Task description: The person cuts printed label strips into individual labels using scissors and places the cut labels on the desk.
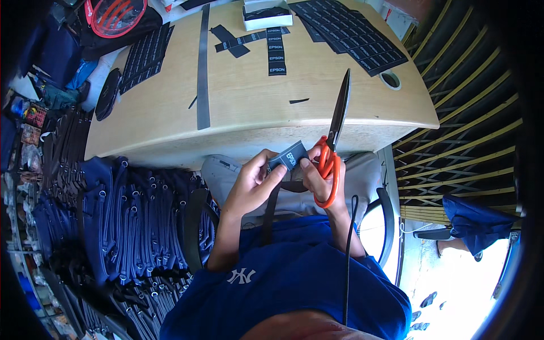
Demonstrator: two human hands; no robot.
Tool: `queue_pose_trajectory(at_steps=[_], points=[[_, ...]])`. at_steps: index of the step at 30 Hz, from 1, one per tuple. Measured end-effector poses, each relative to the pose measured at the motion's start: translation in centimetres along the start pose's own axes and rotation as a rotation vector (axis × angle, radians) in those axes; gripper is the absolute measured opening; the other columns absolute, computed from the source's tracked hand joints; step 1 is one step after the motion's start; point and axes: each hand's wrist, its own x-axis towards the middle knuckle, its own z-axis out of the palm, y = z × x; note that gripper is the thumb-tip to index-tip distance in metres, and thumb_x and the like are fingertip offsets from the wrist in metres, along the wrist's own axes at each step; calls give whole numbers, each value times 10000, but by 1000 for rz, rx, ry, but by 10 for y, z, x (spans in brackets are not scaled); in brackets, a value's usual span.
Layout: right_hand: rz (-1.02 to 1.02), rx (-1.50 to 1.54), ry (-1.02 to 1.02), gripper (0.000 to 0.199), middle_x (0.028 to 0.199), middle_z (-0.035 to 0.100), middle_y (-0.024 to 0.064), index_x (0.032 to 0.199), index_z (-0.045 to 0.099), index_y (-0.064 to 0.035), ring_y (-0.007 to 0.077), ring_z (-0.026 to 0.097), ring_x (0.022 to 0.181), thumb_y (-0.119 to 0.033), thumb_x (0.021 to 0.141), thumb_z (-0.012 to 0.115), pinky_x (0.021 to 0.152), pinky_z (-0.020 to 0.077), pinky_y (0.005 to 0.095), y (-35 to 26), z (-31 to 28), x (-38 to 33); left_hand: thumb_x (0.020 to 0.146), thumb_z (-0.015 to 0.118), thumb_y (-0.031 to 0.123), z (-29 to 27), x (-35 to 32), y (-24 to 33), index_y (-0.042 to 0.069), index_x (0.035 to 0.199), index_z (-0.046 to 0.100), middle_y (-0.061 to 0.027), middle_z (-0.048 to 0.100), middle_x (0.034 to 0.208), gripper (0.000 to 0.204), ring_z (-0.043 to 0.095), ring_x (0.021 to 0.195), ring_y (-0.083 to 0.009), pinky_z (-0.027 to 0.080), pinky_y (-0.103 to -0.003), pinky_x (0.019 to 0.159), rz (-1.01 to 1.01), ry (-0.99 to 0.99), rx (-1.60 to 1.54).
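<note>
Over my lap, just in front of the table edge, I hold a small black label with white print. My left hand is closed on its left end, the thumb lying on the printed face. The thumb and fingers of my right hand pinch the label's right end. Looped on that same hand is a pair of scissors with orange handles. Their blades point up and away, pressed together and apart from the label. A dark strap hangs below my left hand.
On the wooden table lie printed black sheets, cut label strips, a long grey strip, an open white box and a tape roll. Stacked blue straps crowd my left; a folding gate stands right.
</note>
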Motion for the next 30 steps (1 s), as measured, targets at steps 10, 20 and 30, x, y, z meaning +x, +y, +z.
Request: queue_pose_trajectory(at_steps=[10,20,30], points=[[-85,67,-131,391,590,413,-52,784,474,-36,2,356,485,-401,838,604,432,264,174,5,-10,-1,872,610,94,4,7,20,-14,846,584,58,492,663,114,382,591,4,293,-171,508,38,291,95],[80,-177,-393,733,769,415,32,1042,442,1,124,405,710,-690,799,448,652,360,264,24,-30,-25,861,629,122,-7,68,32,2,755,582,76,478,629,167,355,570,9,269,-185,478,137,265,105],[71,-246,-404,719,759,477,70,999,485,28,151,464,714,-666,847,375,649,397,286,26,-34,-20,851,644,134,9,81,24,31,717,585,89,441,573,179,325,511,12,220,-188,433,112,158,68]])
